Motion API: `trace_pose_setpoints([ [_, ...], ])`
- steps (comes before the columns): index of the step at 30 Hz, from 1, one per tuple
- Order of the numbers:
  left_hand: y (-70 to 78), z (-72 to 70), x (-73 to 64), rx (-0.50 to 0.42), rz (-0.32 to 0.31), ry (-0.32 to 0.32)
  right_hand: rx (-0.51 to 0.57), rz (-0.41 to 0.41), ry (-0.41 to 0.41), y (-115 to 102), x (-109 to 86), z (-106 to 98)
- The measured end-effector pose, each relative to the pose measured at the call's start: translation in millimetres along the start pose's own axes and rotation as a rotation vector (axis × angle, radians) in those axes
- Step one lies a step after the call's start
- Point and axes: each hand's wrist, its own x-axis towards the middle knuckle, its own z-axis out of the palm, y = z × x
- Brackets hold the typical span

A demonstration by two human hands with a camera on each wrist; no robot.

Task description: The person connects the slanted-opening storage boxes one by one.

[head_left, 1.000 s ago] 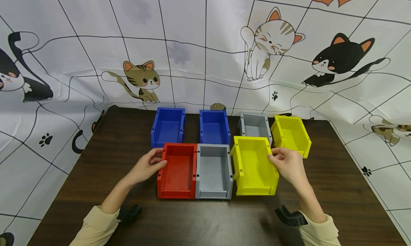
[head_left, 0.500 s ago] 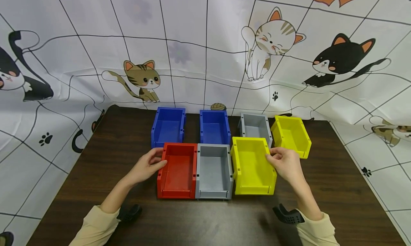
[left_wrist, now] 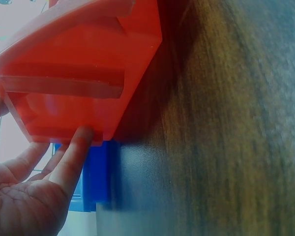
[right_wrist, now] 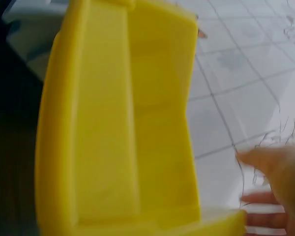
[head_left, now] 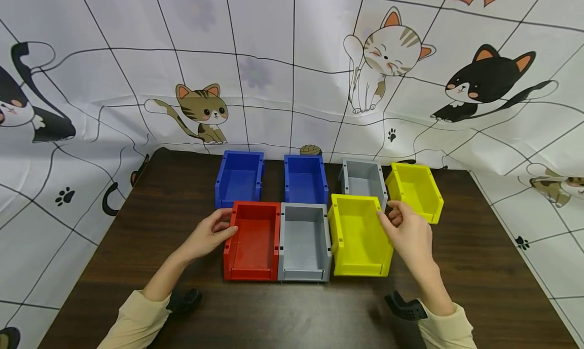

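1. Behind everything hangs the white backdrop [head_left: 274,30], all grid lines and cartoon cats.
2. Here's the dark wooden surface [head_left: 292,313], its far edge right up by that backdrop.
3. Front row now, roughly midway between the surface's left and right edges: the front yellow bin [head_left: 362,232] sits on the right end, slightly askew beside its neighbour; whether those two touch, I can't tell.
4. The front grey bin [head_left: 304,242] takes the middle, squared up side by side with the red bin [head_left: 253,242], which holds the left end.
5. Up towards the far edge, four more: the left blue bin [head_left: 239,179], the second blue bin [head_left: 305,179], the rear grey bin [head_left: 363,179], and the rear yellow bin [head_left: 412,189], angled, nearest the far right corner.
6. And the hands! The left hand [head_left: 205,240] has the red bin, thumb on its left rim, fingers against the outer wall.
7. Over on the right, the right hand [head_left: 412,235] is released, just beside the front yellow bin's right rim, a gap between thumb and bent fingers.
8. Smallest of all, a black wrist piece at each cuff, left [head_left: 184,302] and right [head_left: 405,308].
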Motion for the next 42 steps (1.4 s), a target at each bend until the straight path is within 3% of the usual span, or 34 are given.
trace_pose_setpoints([
  [2,0.6,-0.3,-0.2,-0.005,-0.003,0.0,-0.02,-0.103,-0.006,-5,1.7,2],
  [3,0.7,-0.4,-0.4,-0.005,-0.003,0.001,-0.023,-0.157,-0.046,-7,2.7,3],
  [7,1.6,-0.8,-1.3,-0.012,-0.001,0.003,-0.024,-0.298,-0.316,-15,5.7,9],
  [10,1.6,-0.8,-1.3,-0.018,0.003,-0.001,-0.04,-0.325,-0.441,-20,6.7,12],
  [15,1.0,0.4,-0.3,-0.022,0.006,-0.006,-0.054,-0.323,-0.522,-23,9.9,14],
  [20,0.8,0.6,0.1,-0.025,0.013,-0.005,-0.08,-0.322,-0.554,-23,12.1,15],
  [42,0.8,1.1,-1.0,-0.018,-0.001,0.014,-0.172,-0.367,-0.515,-22,8.8,30],
])
